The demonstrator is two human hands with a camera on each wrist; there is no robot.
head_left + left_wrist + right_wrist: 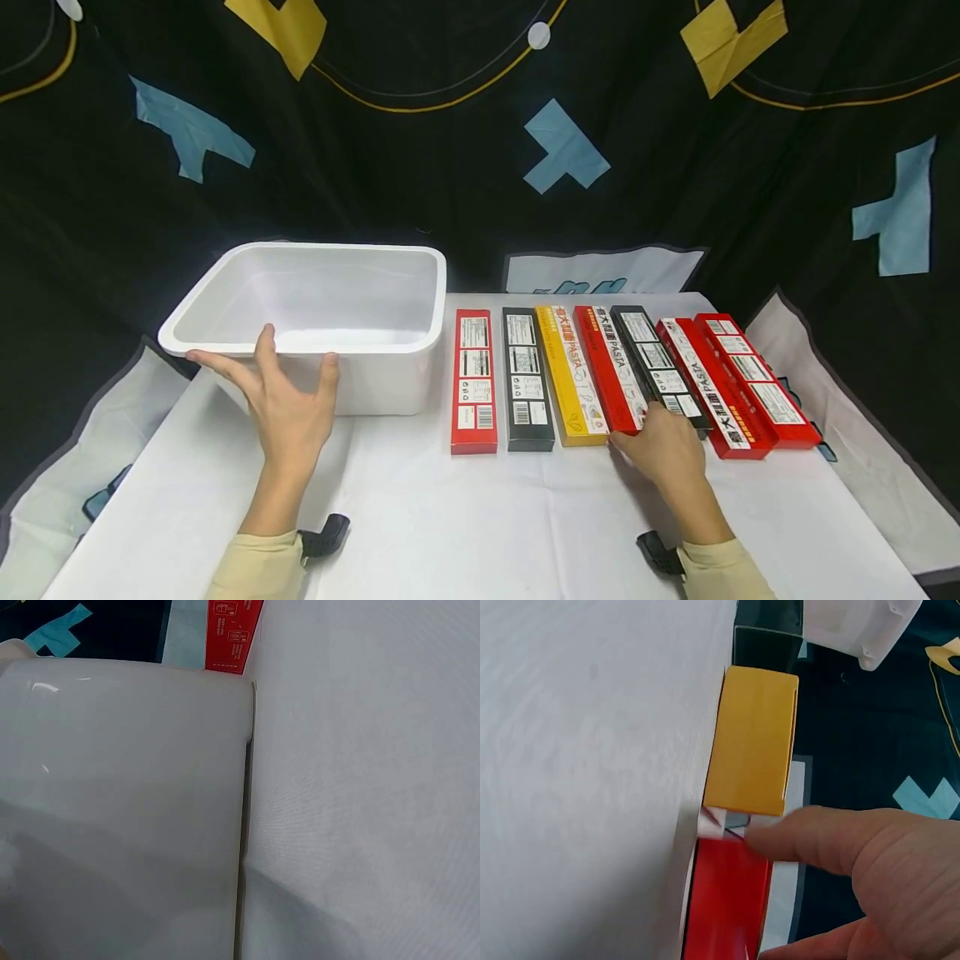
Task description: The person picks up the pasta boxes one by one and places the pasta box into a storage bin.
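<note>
A white plastic bin (pixel 378 379) stands at the table's left. My left hand (pixel 291 408) is against its front wall, fingers spread and straight, fingertips at the front rim. The left wrist view shows the bin's wall (pixel 127 750) close up. On the right, my right hand (pixel 663 450) holds the near end of a red pasta box (pixel 609 367), thumb on its left side; the fingers' far side is hidden. In the right wrist view the thumb lies at the gap between this red box (pixel 727 900) and the yellow pasta box (pixel 751 739).
Left of the held box lie the yellow box (pixel 570 375), a black box (pixel 528 379) and a red box (pixel 474 383). To its right are another black box (pixel 654 358) and two red ones (pixel 716 387). A dark cloth (pixel 420 183) hangs behind the white table (pixel 465 517).
</note>
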